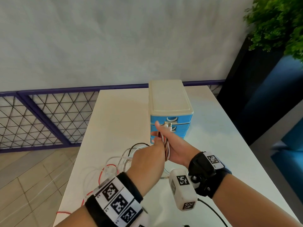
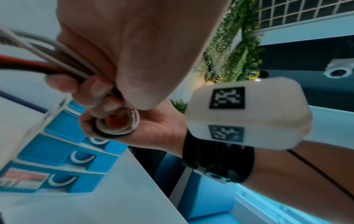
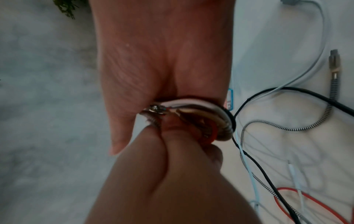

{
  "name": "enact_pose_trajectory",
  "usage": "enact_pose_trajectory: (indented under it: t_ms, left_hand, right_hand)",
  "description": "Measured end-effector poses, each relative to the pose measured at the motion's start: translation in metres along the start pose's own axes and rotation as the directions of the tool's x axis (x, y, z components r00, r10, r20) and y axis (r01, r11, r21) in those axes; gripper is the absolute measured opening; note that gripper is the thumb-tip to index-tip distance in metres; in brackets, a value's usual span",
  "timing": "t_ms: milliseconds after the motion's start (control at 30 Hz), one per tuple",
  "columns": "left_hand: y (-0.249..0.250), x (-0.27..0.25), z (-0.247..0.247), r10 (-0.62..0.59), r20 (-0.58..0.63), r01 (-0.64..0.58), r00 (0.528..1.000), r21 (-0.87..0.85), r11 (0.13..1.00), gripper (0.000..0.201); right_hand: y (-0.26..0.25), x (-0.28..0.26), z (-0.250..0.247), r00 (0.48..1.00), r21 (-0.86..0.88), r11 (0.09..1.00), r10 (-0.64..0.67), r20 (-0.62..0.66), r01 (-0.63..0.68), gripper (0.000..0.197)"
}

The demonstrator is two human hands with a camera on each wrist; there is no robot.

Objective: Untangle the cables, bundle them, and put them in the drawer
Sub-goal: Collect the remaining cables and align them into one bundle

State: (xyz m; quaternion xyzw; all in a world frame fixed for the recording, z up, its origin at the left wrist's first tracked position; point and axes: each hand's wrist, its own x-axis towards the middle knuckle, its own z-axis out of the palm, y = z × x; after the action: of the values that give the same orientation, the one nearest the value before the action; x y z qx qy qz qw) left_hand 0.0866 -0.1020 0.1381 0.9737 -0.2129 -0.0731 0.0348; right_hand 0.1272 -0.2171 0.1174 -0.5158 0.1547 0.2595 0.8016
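Both hands meet over a white table (image 1: 121, 112), just in front of a small drawer unit (image 1: 170, 102) with a cream top and blue drawers (image 2: 76, 156), all closed. My right hand (image 1: 173, 145) holds a looped cable bundle (image 1: 165, 141) of white, red, black and braided strands; connectors (image 1: 168, 124) stick out above it. My left hand (image 1: 147, 154) pinches the same bundle (image 3: 210, 118) from the left, fingers curled on the strands (image 2: 57, 66). Loose cable tails (image 1: 118, 163) trail from the bundle down to the table, among them a red one (image 3: 298, 197).
Loose black (image 3: 287, 89), braided (image 3: 287, 128) and white (image 3: 316, 45) cables lie on the table below the hands, near its left edge. A mesh railing (image 1: 41, 120) stands beyond that edge. A potted plant (image 1: 278, 22) is at the far right.
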Motion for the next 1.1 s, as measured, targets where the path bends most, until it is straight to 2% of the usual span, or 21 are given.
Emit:
enact_pose_trajectory:
  t_ms: [100,167,233,433,567,700,800,833,900,933,1033,1100]
  left_hand:
    - [0.009,0.005,0.001,-0.050,0.060,0.050,0.997,0.012,0.999,0.038]
    - [0.012,0.006,0.006,-0.073,0.108,0.074,0.991,-0.005,0.997,0.036]
    - [0.014,0.005,0.008,-0.038,0.056,0.037,0.998,0.016,0.999,0.032]
    - [0.004,0.010,0.004,0.047,0.065,-0.052,0.997,0.083,0.995,0.023]
    - [-0.005,0.015,0.007,0.047,0.074,-0.044,0.996,-0.052,0.998,0.043]
    - [-0.005,0.014,0.012,0.001,0.042,0.004,0.999,-0.112,0.994,0.052]
    - [-0.006,0.012,0.013,-0.032,0.130,0.045,0.991,-0.101,0.994,0.058]
    - [-0.008,0.011,0.013,-0.026,0.212,0.055,0.977,-0.132,0.990,0.059]
    - [-0.010,0.011,0.014,0.019,0.398,0.084,0.917,-0.239,0.967,0.058]
    - [-0.011,0.010,0.014,0.045,0.443,0.095,0.895,-0.288,0.953,0.055]
    - [-0.019,0.008,0.016,0.126,0.410,0.091,0.903,-0.471,0.877,0.042]
    - [-0.024,0.006,0.020,0.225,0.359,0.092,0.906,-0.684,0.723,0.039]
  right_hand:
    - [0.006,0.006,-0.001,0.999,-0.035,0.999,-0.038,0.015,0.038,0.055]
    - [0.010,0.009,0.000,0.998,-0.061,0.997,-0.057,-0.031,0.055,0.038]
    - [0.012,0.008,0.000,0.995,-0.050,0.997,-0.059,-0.076,0.055,0.019]
    - [0.011,0.016,-0.001,0.980,-0.075,0.995,-0.083,-0.179,0.071,0.026]
    - [0.003,0.012,-0.003,0.976,0.047,0.992,-0.108,-0.187,0.119,0.028]
    - [0.005,0.010,-0.003,0.977,0.189,0.967,-0.139,-0.161,0.169,0.028]
    - [0.009,0.011,0.001,0.971,0.265,0.943,-0.160,-0.178,0.204,0.028]
    - [0.010,0.012,0.001,0.970,0.286,0.935,-0.159,-0.185,0.208,0.028]
    - [0.009,0.013,0.001,0.972,0.345,0.914,-0.162,-0.168,0.212,0.032]
    - [0.007,0.013,0.000,0.975,0.383,0.900,-0.164,-0.149,0.210,0.034]
    - [0.000,0.008,0.002,0.983,0.477,0.860,-0.169,-0.074,0.183,0.038]
    - [-0.005,0.005,0.005,0.987,0.529,0.836,-0.160,-0.014,0.143,0.039]
